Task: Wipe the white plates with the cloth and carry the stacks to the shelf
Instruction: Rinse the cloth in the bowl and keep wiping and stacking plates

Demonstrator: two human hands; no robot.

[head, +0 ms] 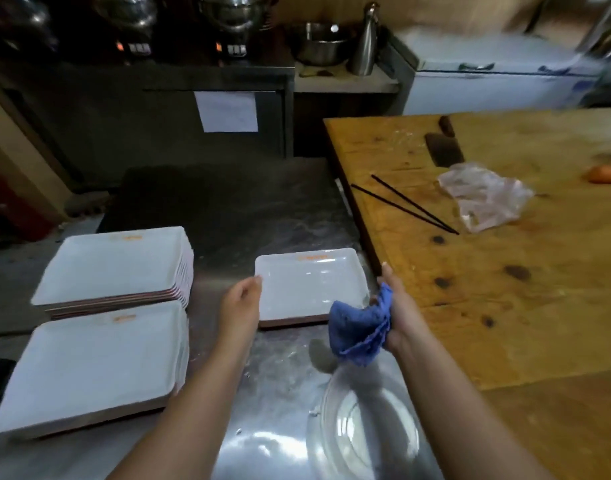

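Note:
A white square plate (307,282) lies on the steel counter (262,209) in the middle. My left hand (240,303) touches its left edge with loosely curled fingers. My right hand (397,306) grips a crumpled blue cloth (361,327) at the plate's near right corner. Two stacks of white square plates stand at the left: a far stack (113,265) and a near stack (89,365).
A glass bowl (363,427) sits on the counter near me. At the right is a wooden board (505,271) with black chopsticks (411,206), a crumpled plastic bag (484,195), a cleaver (442,147) and a carrot (607,174). Metal pots and a bottle stand behind.

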